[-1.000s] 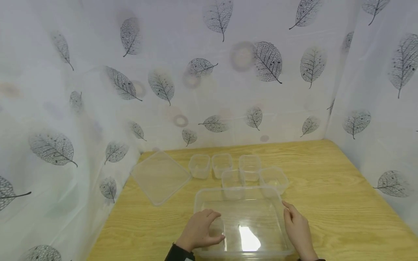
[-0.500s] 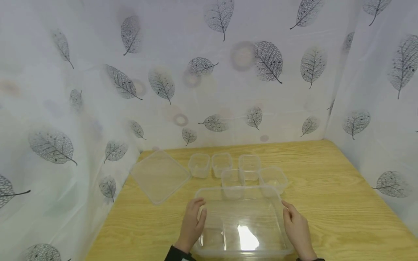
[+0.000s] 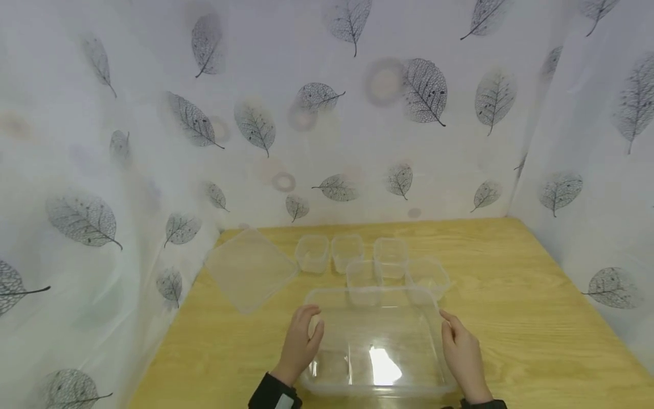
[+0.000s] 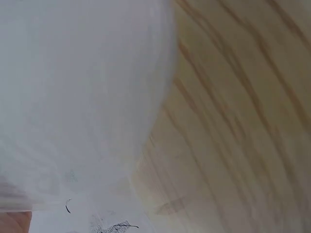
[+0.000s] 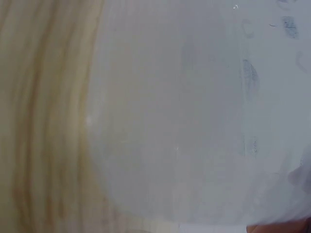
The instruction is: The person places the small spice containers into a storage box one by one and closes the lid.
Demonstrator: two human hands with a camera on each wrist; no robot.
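Note:
A large clear plastic storage box [image 3: 380, 324] stands at the front middle of the table. My right hand [image 3: 465, 363] holds its right side, thumb along the rim. In the right wrist view the pale box wall [image 5: 170, 121] fills the middle, with a bit of the hand [image 5: 282, 227] at the bottom edge. My left hand [image 3: 296, 343] is at the left side, fingers bent loosely over the rim with a gap to the thumb. The left wrist view shows the box wall [image 4: 87, 87] close up. Inside the box, its front left corner has the faint outline of a small clear container [image 3: 334, 369].
Behind the box stand several small clear containers [image 3: 313, 254]. A flat translucent lid [image 3: 251, 270] lies at the back left of the wooden table [image 3: 511, 318]. A leaf-printed curtain [image 3: 357, 136] encloses the back and both sides.
My left hand has moved left, from over the front left corner inside the box to its left side. The right hand stays at the right side. The head view has tilted slightly.

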